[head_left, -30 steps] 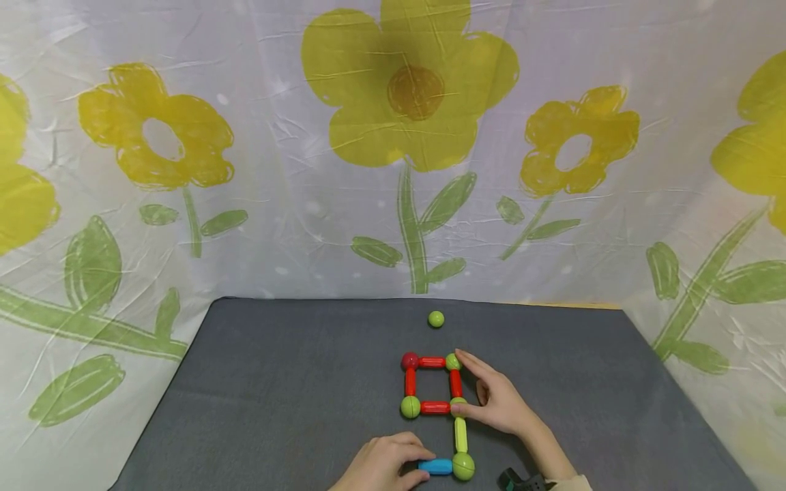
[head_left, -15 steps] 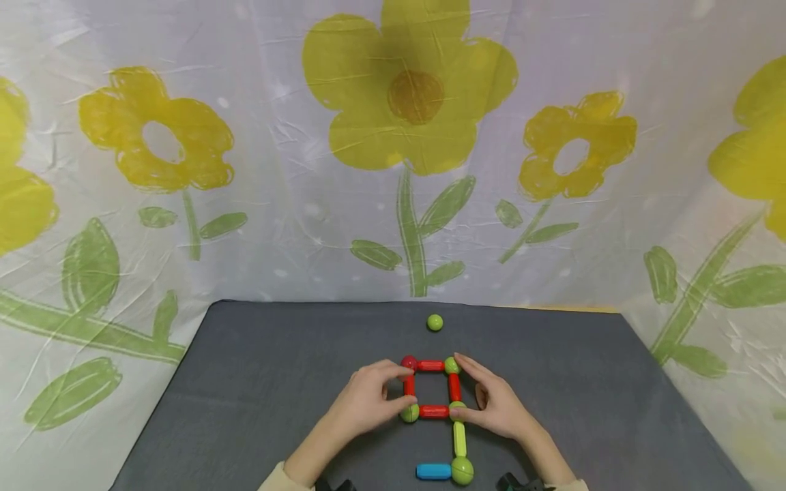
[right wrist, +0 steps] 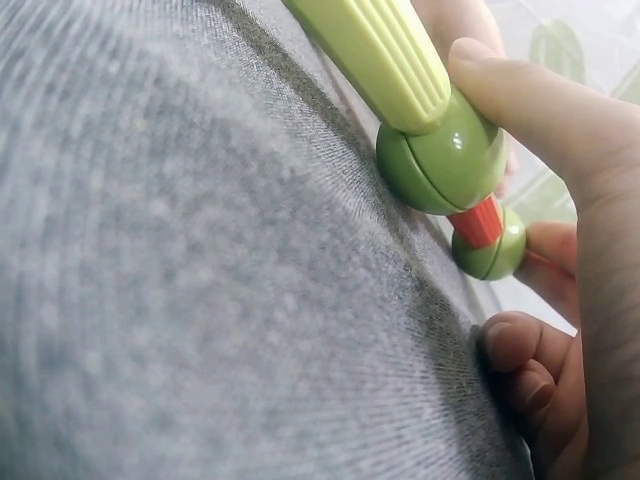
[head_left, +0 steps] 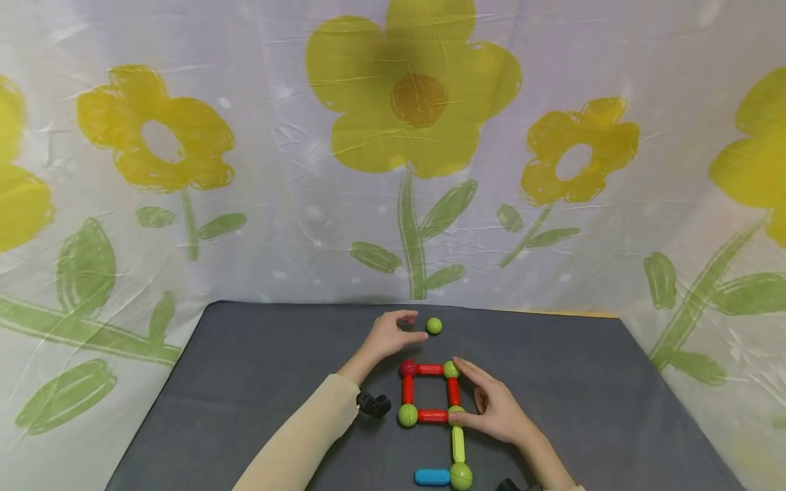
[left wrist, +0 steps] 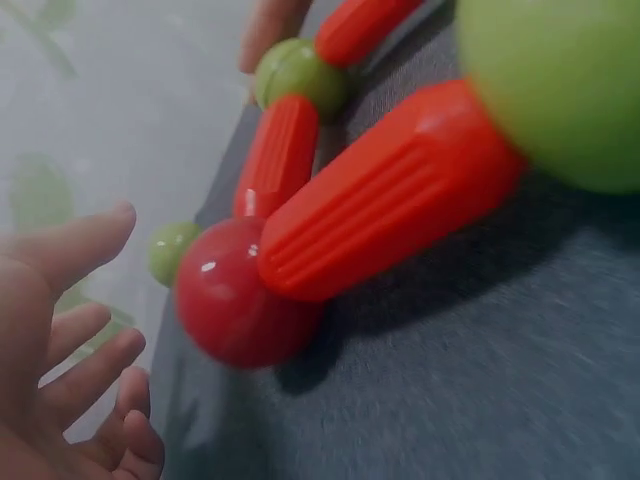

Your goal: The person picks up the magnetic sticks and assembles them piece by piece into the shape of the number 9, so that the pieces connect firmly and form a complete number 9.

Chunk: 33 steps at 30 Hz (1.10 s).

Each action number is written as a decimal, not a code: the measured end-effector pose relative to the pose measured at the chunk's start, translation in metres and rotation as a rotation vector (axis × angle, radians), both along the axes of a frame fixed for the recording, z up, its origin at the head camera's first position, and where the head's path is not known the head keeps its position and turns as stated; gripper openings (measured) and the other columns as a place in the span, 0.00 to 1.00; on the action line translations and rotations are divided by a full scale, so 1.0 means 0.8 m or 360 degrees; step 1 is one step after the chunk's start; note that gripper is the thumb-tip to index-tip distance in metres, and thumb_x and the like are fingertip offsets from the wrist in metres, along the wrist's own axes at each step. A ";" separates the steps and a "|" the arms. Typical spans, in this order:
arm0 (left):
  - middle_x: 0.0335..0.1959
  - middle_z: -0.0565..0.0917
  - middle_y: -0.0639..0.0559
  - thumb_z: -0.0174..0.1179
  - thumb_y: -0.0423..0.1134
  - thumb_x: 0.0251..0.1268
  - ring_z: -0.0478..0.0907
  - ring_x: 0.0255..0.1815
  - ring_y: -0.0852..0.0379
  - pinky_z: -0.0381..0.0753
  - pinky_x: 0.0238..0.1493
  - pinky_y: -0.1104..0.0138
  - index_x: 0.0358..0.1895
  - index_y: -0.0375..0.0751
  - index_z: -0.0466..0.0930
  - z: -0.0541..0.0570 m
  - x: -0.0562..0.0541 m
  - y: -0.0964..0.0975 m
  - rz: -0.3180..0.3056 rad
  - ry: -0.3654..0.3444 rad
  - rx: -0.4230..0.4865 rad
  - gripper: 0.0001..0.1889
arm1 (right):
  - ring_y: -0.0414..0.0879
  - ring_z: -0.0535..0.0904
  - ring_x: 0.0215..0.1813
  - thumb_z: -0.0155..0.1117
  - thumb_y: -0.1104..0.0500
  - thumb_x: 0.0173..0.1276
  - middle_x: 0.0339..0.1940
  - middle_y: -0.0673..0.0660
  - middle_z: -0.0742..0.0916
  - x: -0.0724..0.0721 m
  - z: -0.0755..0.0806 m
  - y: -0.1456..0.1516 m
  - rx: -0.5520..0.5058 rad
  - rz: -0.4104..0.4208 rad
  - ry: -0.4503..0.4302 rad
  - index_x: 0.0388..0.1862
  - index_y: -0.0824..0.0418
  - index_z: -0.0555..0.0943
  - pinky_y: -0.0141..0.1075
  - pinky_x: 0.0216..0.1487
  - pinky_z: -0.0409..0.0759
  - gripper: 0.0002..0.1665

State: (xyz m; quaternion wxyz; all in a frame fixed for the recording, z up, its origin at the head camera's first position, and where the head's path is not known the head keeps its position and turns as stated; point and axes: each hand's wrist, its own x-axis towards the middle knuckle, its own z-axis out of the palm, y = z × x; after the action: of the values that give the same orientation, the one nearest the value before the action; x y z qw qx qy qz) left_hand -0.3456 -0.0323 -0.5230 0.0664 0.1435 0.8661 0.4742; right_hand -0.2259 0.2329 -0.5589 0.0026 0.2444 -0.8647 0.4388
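Note:
On the dark table lies a ball-and-rod toy figure: a square of red rods [head_left: 432, 416] with a red ball [head_left: 408, 368] at its far left corner and green balls at the others. A yellow-green rod [head_left: 458, 444] runs from its near right corner to a larger green ball [head_left: 461, 476], where a blue rod [head_left: 432, 477] points left. My right hand [head_left: 499, 408] holds the square's right side, thumb at the near ball [right wrist: 445, 155], a finger at the far ball [right wrist: 490, 243]. Beyond the square, my left hand [head_left: 387, 335] reaches with parted fingers beside a loose green ball [head_left: 434, 326], apart from it.
The table's far edge [head_left: 338, 304] lies just behind the loose ball. A flower-printed cloth [head_left: 276, 170] hangs behind and at both sides. Black wrist devices show at the left wrist [head_left: 373, 404] and below the right forearm.
My left hand has let go of the blue rod, passed the square's left side and moved forward to the loose green ball. My right hand stays at the square.

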 end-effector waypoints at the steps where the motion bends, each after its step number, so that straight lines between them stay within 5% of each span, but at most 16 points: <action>1: 0.63 0.85 0.42 0.76 0.50 0.65 0.81 0.62 0.41 0.81 0.61 0.47 0.71 0.41 0.80 -0.001 -0.004 0.004 0.0005 -0.0003 -0.0020 0.34 | 0.32 0.62 0.16 0.82 0.47 0.65 0.80 0.63 0.73 0.000 0.000 0.000 -0.0001 -0.0002 -0.0011 0.84 0.60 0.67 0.31 0.19 0.68 0.54; 15: 0.58 0.89 0.49 0.78 0.52 0.61 0.83 0.62 0.44 0.78 0.66 0.48 0.63 0.47 0.88 -0.004 -0.032 0.038 0.0041 0.0071 -0.0234 0.28 | 0.31 0.62 0.15 0.82 0.46 0.64 0.80 0.60 0.74 -0.001 0.005 0.001 0.0009 -0.0016 -0.0034 0.84 0.57 0.67 0.30 0.19 0.68 0.54; 26: 0.45 0.92 0.54 0.79 0.48 0.61 0.86 0.49 0.52 0.82 0.58 0.53 0.54 0.49 0.93 -0.009 -0.031 0.045 0.0081 0.0103 -0.0185 0.19 | 0.31 0.62 0.15 0.82 0.46 0.64 0.81 0.60 0.74 -0.002 0.004 0.001 0.0003 -0.0005 -0.0034 0.84 0.57 0.67 0.31 0.19 0.68 0.54; 33: 0.40 0.91 0.57 0.79 0.51 0.60 0.85 0.43 0.58 0.84 0.45 0.61 0.52 0.48 0.93 -0.001 -0.016 0.030 -0.0047 0.0137 -0.0088 0.19 | 0.31 0.62 0.16 0.82 0.47 0.64 0.81 0.61 0.73 -0.001 -0.001 0.002 0.0003 -0.0003 -0.0031 0.84 0.58 0.67 0.31 0.19 0.69 0.54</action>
State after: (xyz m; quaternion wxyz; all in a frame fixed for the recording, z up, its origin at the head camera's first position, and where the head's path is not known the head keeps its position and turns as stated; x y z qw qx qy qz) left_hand -0.3588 -0.0082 -0.5237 0.0402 0.1746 0.8787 0.4425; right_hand -0.2270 0.2349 -0.5596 -0.0056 0.2394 -0.8653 0.4404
